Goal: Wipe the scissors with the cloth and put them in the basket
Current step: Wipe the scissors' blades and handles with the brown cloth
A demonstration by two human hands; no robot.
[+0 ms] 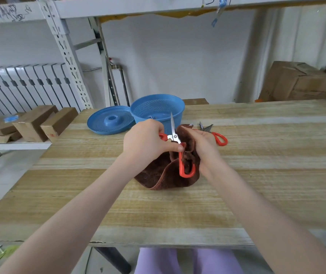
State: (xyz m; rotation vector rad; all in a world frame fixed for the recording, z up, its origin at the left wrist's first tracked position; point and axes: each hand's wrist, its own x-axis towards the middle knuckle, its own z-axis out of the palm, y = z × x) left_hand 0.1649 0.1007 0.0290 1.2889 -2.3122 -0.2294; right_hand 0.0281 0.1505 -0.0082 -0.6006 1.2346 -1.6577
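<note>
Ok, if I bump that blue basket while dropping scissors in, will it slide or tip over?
The blue basket looks like thin perforated plastic, so probably light and likely to slide on the smooth wooden table if bumped. It is wide and stands flat, so tipping seems unlikely. Its walls may flex slightly when gripped.

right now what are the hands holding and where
The left hand grips the scissors at the red handles near the pivot; the right hand holds the bunched brown cloth beside them.
</note>
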